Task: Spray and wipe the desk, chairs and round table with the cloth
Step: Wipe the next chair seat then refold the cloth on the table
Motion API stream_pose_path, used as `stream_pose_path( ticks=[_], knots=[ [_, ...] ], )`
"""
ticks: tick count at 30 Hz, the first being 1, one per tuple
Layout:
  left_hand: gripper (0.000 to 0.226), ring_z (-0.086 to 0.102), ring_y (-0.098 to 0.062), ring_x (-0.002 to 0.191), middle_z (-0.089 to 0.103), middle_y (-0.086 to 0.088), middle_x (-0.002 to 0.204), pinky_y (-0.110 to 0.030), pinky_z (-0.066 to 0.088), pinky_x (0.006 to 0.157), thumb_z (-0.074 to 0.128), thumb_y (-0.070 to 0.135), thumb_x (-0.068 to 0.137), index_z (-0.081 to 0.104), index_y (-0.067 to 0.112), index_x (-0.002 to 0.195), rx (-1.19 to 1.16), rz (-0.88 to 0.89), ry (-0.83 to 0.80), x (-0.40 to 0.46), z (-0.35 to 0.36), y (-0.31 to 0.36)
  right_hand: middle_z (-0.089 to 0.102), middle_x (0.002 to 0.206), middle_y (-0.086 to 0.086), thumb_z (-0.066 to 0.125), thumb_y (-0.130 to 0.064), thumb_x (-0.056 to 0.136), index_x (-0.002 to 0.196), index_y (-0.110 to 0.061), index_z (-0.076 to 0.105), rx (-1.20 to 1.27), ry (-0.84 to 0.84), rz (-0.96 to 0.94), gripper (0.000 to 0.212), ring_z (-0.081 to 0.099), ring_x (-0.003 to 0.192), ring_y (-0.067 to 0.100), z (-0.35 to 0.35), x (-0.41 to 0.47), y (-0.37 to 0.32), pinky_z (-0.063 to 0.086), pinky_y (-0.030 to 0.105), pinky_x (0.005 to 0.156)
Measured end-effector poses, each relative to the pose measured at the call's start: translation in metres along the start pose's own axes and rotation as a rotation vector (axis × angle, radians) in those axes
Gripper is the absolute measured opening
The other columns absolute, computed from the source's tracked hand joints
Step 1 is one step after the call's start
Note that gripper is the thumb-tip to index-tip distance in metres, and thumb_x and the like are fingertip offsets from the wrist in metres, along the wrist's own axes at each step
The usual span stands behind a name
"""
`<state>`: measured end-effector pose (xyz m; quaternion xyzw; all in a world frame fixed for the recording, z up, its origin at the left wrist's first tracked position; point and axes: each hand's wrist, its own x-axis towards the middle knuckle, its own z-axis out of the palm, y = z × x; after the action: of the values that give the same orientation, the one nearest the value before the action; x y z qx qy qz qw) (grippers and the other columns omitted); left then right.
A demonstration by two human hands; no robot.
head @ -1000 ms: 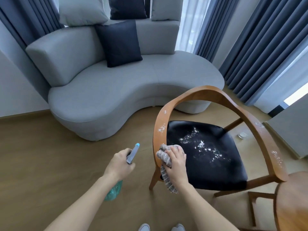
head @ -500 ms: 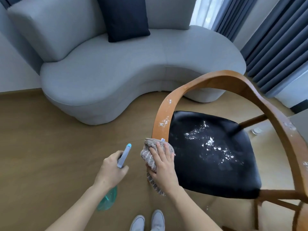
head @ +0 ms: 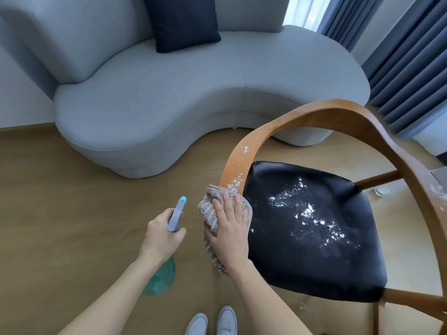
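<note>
Cloth (head: 212, 216), nubby, pressed flat-fingered by your right hand (head: 229, 228) on curved wooden armrest (head: 239, 160); left hand (head: 162, 238) grips spray bottle (head: 169, 262).

A big curved grey sofa (head: 193, 93) with a dark blue cushion (head: 181, 22) fills the top. Blue curtains (head: 406, 52) hang upper right. The wood floor (head: 60, 213) lies below.

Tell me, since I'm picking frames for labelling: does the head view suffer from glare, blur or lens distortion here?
Head view: sharp on the right hand pressing the cloth and on the left hand holding the spray bottle; daylight blows out the window top right; wide-angle bending curves the chair backrest and floor edges; soft, shadowless lighting, with only a faint sheen on the black seat.
</note>
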<state>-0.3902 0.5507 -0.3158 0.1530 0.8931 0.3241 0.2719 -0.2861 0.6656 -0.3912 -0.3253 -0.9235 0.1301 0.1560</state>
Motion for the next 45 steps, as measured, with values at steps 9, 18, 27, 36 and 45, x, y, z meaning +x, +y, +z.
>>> stream_pose_path(
  ticks=[9,18,27,36,45],
  knots=[
    [0.023,0.057,-0.024,0.08,0.064,-0.002,0.089,-0.021,0.042,0.062,0.059,0.002,0.079,0.06,0.02,0.093,0.038,0.065,0.009,0.045,0.003,0.027,0.043,0.147,0.01,0.074,-0.042,0.076,0.135,-0.018,0.052,0.026,-0.01,0.088,0.067,0.032,0.139,0.035,0.01,0.055,0.005,0.029,0.053,0.107],
    [0.023,0.059,-0.031,0.08,0.064,-0.007,0.089,-0.028,0.044,0.062,0.058,0.003,0.081,0.061,0.019,0.097,0.076,0.111,-0.096,0.11,-0.007,0.042,0.028,0.155,0.008,0.062,-0.041,0.087,0.144,-0.019,0.04,0.056,-0.034,0.231,0.065,0.013,0.146,0.031,0.016,0.125,0.017,0.01,0.049,0.115],
    [0.022,0.05,-0.021,0.068,0.053,0.004,0.071,-0.028,0.043,0.065,0.055,0.005,0.079,0.06,0.022,0.092,0.128,0.228,-0.266,0.198,-0.03,0.078,0.02,0.158,0.005,0.06,-0.036,0.089,0.146,-0.019,0.035,0.06,-0.009,0.391,0.065,0.005,0.147,0.028,0.018,0.195,0.04,0.011,0.05,0.118],
    [0.018,0.042,-0.015,0.061,0.046,0.007,0.065,-0.027,0.038,0.061,0.056,0.003,0.08,0.061,0.016,0.091,0.149,0.349,-0.368,0.249,-0.024,0.116,0.014,0.159,0.003,0.054,-0.036,0.093,0.148,-0.021,0.029,0.037,0.016,0.511,0.063,-0.002,0.147,0.025,0.018,0.238,0.064,0.009,0.047,0.119],
    [0.019,0.044,-0.014,0.064,0.047,0.003,0.07,-0.023,0.039,0.06,0.058,0.003,0.084,0.06,0.017,0.096,0.16,0.42,-0.469,0.295,0.008,0.175,0.014,0.159,0.003,0.054,-0.033,0.093,0.147,-0.02,0.032,-0.001,0.112,0.608,0.06,-0.005,0.147,0.025,0.011,0.289,0.105,-0.005,0.043,0.117]
  ],
)
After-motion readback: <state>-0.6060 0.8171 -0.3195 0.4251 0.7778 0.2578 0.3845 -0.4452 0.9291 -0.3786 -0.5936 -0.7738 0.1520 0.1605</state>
